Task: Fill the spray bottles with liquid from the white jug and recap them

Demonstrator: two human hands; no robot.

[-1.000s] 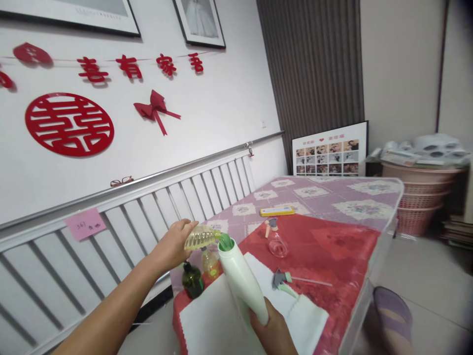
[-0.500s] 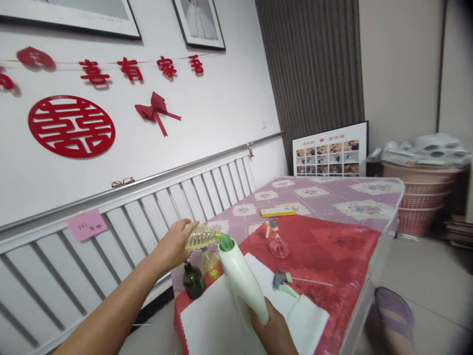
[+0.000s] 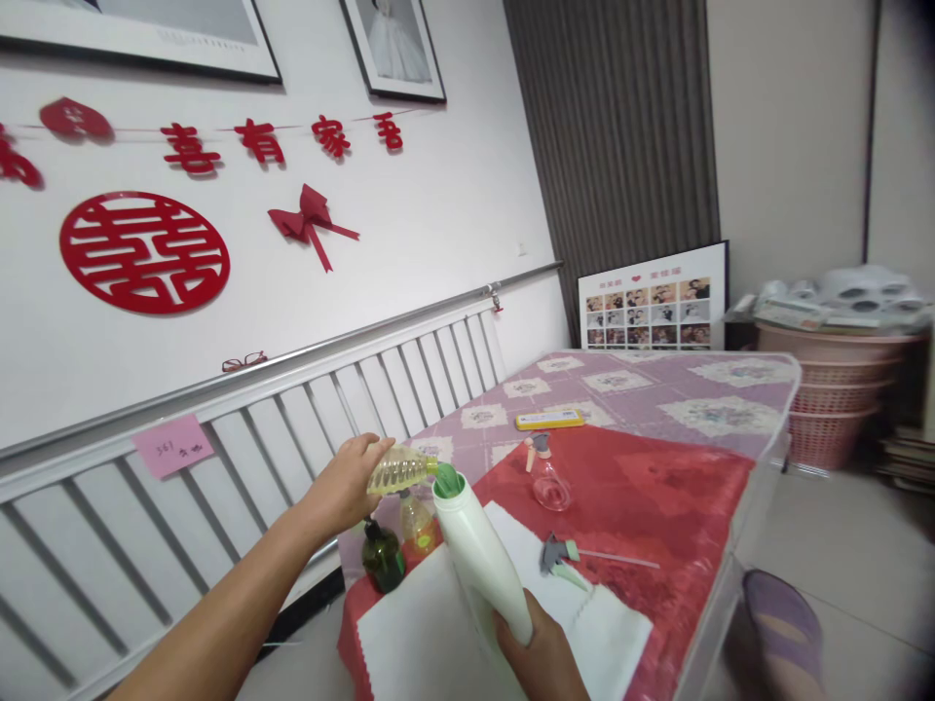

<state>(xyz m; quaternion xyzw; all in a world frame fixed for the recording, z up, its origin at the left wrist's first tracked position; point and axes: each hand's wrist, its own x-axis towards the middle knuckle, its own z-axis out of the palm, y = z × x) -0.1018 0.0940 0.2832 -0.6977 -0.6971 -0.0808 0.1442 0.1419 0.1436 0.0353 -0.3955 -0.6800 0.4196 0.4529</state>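
Note:
My left hand (image 3: 343,489) grips a small clear bottle of yellow liquid (image 3: 398,471), tipped on its side with its mouth against a green funnel (image 3: 446,479). The funnel sits in the neck of a tall white bottle (image 3: 482,558), which leans to the left. My right hand (image 3: 542,652) holds that white bottle by its base, over a white cloth (image 3: 430,623) on the red table cover (image 3: 657,506).
On the table stand a dark green bottle (image 3: 381,555), an orange-filled bottle (image 3: 419,526) and a clear spray bottle (image 3: 547,475). A loose spray head (image 3: 559,555) and a yellow box (image 3: 548,420) lie there too. Pink baskets (image 3: 833,394) stand at the right.

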